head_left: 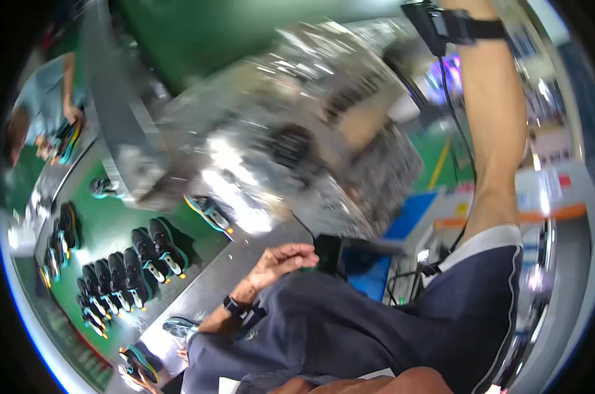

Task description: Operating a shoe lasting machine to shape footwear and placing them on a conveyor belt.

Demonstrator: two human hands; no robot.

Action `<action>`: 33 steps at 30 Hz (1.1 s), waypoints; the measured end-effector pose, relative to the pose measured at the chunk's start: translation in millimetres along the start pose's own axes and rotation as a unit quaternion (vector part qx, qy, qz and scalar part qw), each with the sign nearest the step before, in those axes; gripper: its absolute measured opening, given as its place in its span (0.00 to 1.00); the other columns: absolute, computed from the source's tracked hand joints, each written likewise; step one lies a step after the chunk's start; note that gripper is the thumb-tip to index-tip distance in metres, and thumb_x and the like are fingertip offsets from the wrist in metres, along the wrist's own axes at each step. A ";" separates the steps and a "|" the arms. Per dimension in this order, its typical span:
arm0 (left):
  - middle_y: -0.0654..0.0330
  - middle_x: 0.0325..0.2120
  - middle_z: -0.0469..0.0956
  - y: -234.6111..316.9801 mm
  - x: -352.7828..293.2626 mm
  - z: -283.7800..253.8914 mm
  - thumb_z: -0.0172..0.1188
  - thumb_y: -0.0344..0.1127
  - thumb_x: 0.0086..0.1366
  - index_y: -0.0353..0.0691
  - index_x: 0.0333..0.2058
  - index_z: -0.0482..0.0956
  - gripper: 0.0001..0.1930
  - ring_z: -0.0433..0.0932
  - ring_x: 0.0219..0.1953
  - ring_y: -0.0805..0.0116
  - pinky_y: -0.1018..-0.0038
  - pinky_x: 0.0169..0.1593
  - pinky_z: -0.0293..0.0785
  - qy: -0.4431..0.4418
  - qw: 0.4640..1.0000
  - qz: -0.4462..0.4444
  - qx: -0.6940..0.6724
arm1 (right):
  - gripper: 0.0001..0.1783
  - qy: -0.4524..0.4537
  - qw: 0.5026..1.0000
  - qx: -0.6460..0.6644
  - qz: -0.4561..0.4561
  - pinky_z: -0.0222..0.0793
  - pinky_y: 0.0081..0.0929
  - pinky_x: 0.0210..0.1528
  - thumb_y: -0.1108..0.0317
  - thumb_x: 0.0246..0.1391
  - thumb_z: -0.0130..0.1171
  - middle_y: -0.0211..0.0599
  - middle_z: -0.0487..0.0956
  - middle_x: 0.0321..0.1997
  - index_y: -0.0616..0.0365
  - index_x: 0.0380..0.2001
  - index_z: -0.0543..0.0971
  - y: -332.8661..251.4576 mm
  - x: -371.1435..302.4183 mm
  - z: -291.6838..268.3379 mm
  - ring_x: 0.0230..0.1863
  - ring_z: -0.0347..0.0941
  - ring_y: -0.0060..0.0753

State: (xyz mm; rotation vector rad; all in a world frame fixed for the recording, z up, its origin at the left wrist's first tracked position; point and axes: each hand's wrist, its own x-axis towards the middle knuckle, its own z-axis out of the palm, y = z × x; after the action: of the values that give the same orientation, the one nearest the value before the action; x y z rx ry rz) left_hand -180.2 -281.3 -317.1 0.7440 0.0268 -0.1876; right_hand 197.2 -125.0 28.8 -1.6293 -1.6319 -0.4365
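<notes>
My left hand (283, 264) hovers near the front of my dark shirt, fingers loosely stretched out with nothing visible in them. A dark strap circles that wrist. Nearest to it is a small dark box-like thing (328, 255). My right arm (498, 111) reaches up along the right side, wearing a strapped black device (435, 26) with a cable. The right hand itself lies beyond the picture's upper edge. Ahead of me stands a shiny metallic-looking machine or wrapped bulk (291, 144), smeared by motion.
Several dark sneakers (156, 249) with teal and orange soles stand in rows on a green surface at left, beside a metal edge (205, 279). At far left a co-worker (44, 98) handles a shoe (71, 141). Another person's hand (140, 381) holds a sneaker (138, 362) at lower left.
</notes>
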 end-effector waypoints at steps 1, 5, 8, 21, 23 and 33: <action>0.52 0.48 0.76 8.7 7.4 12.4 0.52 0.29 0.69 0.32 0.57 0.68 0.19 0.74 0.53 0.61 0.69 0.59 0.68 -0.031 0.999 -0.032 0.004 | 0.24 0.006 1.000 -0.013 0.027 0.69 0.25 0.34 0.58 0.36 0.69 0.35 0.78 0.31 0.62 0.36 0.78 7.1 -31.8 -37.0 0.33 0.73 0.27; 0.50 0.54 0.71 11.2 52.7 76.7 0.53 0.35 0.68 0.33 0.60 0.63 0.24 0.70 0.58 0.60 0.64 0.62 0.64 -0.242 0.969 -0.039 0.010 | 0.24 0.042 0.988 -0.063 0.136 0.69 0.25 0.35 0.58 0.38 0.69 0.35 0.78 0.32 0.62 0.37 0.78 -31.7 -192.9 -178.6 0.34 0.72 0.27; 0.44 0.58 0.65 1.1 100.6 128.4 0.50 0.50 0.69 0.32 0.63 0.54 0.34 0.68 0.59 0.52 0.58 0.62 0.62 -0.332 0.943 -0.027 -0.030 | 0.24 0.077 0.977 -0.079 0.181 0.68 0.25 0.35 0.58 0.38 0.69 0.34 0.78 0.33 0.61 0.38 0.77 -147.6 -289.2 -233.4 0.34 0.72 0.27; 0.37 0.60 0.59 -247.9 153.1 402.5 0.44 0.69 0.62 0.36 0.65 0.53 0.45 0.70 0.55 0.41 0.52 0.56 0.71 -0.507 0.678 -0.507 -0.162 | 0.29 -0.033 0.835 -0.276 0.475 0.58 0.35 0.64 0.83 0.33 0.61 0.37 0.75 0.52 0.53 0.45 0.76 -437.0 -682.8 -413.5 0.60 0.65 0.45; 0.42 0.58 0.65 -293.8 134.9 434.1 0.50 0.58 0.64 0.35 0.63 0.57 0.38 0.73 0.53 0.51 0.58 0.55 0.71 -0.515 0.681 -0.482 -0.195 | 0.34 0.066 0.780 -0.430 0.449 0.61 0.38 0.63 0.85 0.35 0.59 0.36 0.72 0.57 0.52 0.52 0.74 -480.2 -723.5 -412.8 0.61 0.64 0.42; 0.57 0.46 0.75 -450.6 143.4 533.1 0.63 0.40 0.60 0.33 0.59 0.65 0.31 0.75 0.45 0.71 0.74 0.52 0.70 -0.432 0.838 -0.208 0.261 | 0.37 0.736 0.420 -0.133 0.514 0.71 0.23 0.46 0.70 0.44 0.68 0.42 0.75 0.48 0.65 0.58 0.66 -504.3 -890.8 -375.6 0.46 0.73 0.29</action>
State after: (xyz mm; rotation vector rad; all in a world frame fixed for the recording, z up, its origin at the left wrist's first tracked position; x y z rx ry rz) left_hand -142.5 -988.7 -239.9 1.1357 -0.7613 -0.9676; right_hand -285.8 -1068.0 -228.9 -1.1949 0.8389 -0.9816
